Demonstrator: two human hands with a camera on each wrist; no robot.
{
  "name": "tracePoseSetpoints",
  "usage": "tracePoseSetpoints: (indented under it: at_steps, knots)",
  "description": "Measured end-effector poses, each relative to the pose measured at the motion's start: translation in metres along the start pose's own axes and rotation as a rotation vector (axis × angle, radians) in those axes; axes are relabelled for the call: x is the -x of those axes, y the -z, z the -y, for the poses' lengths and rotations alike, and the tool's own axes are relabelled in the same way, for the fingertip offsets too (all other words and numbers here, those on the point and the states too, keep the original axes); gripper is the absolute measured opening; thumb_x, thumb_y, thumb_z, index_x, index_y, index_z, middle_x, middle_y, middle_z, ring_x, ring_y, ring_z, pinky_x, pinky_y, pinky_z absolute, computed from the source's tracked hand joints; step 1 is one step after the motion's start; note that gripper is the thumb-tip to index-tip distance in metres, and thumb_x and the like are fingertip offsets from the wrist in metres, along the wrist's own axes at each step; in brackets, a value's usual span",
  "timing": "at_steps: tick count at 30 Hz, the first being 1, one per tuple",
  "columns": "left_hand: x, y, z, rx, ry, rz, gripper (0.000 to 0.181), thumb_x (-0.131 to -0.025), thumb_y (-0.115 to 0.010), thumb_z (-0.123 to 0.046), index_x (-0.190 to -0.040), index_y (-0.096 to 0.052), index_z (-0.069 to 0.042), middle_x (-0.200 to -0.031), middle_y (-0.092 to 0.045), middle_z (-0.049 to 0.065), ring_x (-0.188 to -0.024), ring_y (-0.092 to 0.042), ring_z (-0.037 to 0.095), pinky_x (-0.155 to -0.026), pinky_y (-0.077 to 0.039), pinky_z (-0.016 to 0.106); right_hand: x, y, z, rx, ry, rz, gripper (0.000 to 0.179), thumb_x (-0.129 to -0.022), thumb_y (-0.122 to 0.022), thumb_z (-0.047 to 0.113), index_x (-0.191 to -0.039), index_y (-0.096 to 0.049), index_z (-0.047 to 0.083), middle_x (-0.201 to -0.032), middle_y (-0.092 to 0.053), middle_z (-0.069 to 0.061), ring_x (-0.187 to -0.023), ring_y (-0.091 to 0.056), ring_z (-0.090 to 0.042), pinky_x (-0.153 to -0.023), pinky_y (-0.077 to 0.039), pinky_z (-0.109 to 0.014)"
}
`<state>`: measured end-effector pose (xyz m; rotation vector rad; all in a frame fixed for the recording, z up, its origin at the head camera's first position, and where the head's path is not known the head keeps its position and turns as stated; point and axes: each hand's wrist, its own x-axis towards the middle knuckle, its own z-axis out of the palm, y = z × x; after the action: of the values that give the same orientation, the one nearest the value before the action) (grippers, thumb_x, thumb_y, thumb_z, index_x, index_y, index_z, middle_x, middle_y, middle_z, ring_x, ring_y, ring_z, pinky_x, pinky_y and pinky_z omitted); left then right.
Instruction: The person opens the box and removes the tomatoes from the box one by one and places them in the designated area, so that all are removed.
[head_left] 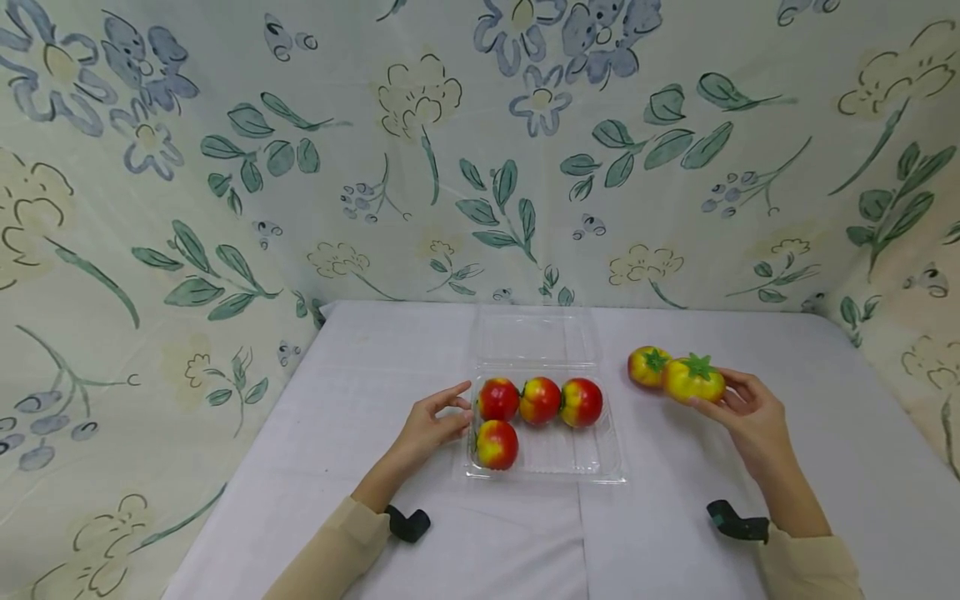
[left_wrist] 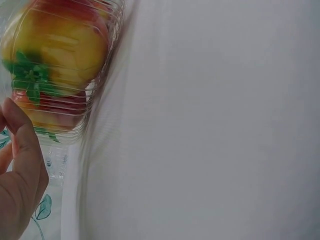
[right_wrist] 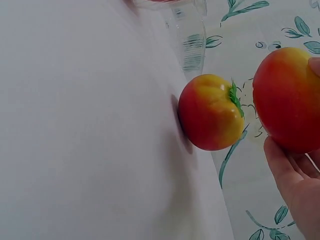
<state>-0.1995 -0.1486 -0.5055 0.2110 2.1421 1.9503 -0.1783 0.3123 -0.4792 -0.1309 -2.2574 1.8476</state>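
Floral cloth (head_left: 420, 225) is hanging behind the desk (head_left: 360, 358). Right of the clear clamshell (head_left: 547, 478), the right grip (head_left: 753, 421) is holding a persimmon-like fruit (head_left: 693, 385) raised (seemingly light, stiff, slick; best held round its sides); the relaxed left grip (head_left: 431, 423) is holding nothing.

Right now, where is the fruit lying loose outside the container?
In the head view, the loose fruit lies on the white cloth, right of the clear container and just left of the held fruit in the right hand.

Beige sleeves (head_left: 333, 546), black wrist pieces (head_left: 410, 526)
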Motion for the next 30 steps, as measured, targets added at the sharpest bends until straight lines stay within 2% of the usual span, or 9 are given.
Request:
tracePoseSetpoints:
  at_steps: [5,8,12,19,25,30]
  knots:
    - [0.001,0.0,0.0,-0.002,0.003,-0.001,0.056,-0.094,-0.071,-0.015,-0.147,-0.051,-0.009,-0.112,-0.059,0.013,-0.081,-0.066,0.016,-0.081,-0.058,0.027,-0.004,0.005,-0.003,-0.061,-0.058,-0.043,0.057,-0.087,-0.079,0.014,-0.136,-0.05,0.02,-0.142,-0.04,-0.01,-0.117,-0.046,-0.007,-0.083,-0.046,-0.005]
    - [0.001,0.0,0.0,-0.005,0.002,0.0,0.056,-0.094,-0.071,-0.015,-0.147,-0.051,-0.009,-0.113,-0.059,0.014,-0.081,-0.065,0.018,-0.081,-0.058,0.027,-0.005,0.008,-0.006,-0.147,-0.083,-0.069,0.055,-0.086,-0.079,0.012,-0.132,-0.05,0.022,-0.141,-0.04,-0.008,-0.118,-0.044,-0.009,-0.081,-0.046,-0.005]
    - [0.001,0.0,0.0,-0.002,0.002,0.0,0.056,-0.095,-0.07,-0.014,-0.147,-0.05,-0.008,-0.113,-0.059,0.015,-0.082,-0.065,0.019,-0.081,-0.058,0.027,-0.007,0.011,-0.009,-0.189,-0.097,-0.071,0.057,-0.085,-0.08,0.01,-0.133,-0.05,0.021,-0.141,-0.039,-0.009,-0.119,-0.043,-0.012,-0.081,-0.046,-0.004]
    - [0.0,-0.002,-0.002,-0.004,0.005,-0.005,0.056,-0.096,-0.068,-0.012,-0.148,-0.048,-0.008,-0.113,-0.059,0.013,-0.083,-0.066,0.02,-0.081,-0.058,0.028,-0.013,0.018,-0.02,-0.098,-0.112,-0.105,0.06,-0.084,-0.082,0.016,-0.134,-0.05,0.024,-0.139,-0.044,-0.001,-0.117,-0.046,-0.006,-0.085,-0.046,-0.005]
    - [0.001,-0.002,-0.002,-0.005,0.017,-0.013,0.056,-0.094,-0.07,-0.013,-0.147,-0.051,-0.01,-0.112,-0.059,0.013,-0.082,-0.066,0.021,-0.081,-0.058,0.028,-0.015,0.02,-0.017,-0.132,-0.128,-0.111,0.057,-0.084,-0.082,0.014,-0.131,-0.049,0.024,-0.143,-0.038,-0.008,-0.121,-0.043,-0.012,-0.082,-0.046,-0.004]
    - [0.001,-0.002,-0.002,-0.002,0.009,-0.015,0.056,-0.095,-0.07,-0.012,-0.147,-0.05,-0.008,-0.112,-0.059,0.013,-0.081,-0.066,0.02,-0.081,-0.058,0.028,-0.019,0.02,-0.014,-0.123,-0.174,-0.135,0.056,-0.082,-0.083,0.016,-0.126,-0.05,0.027,-0.143,-0.04,-0.005,-0.121,-0.043,-0.011,-0.08,-0.046,-0.004]
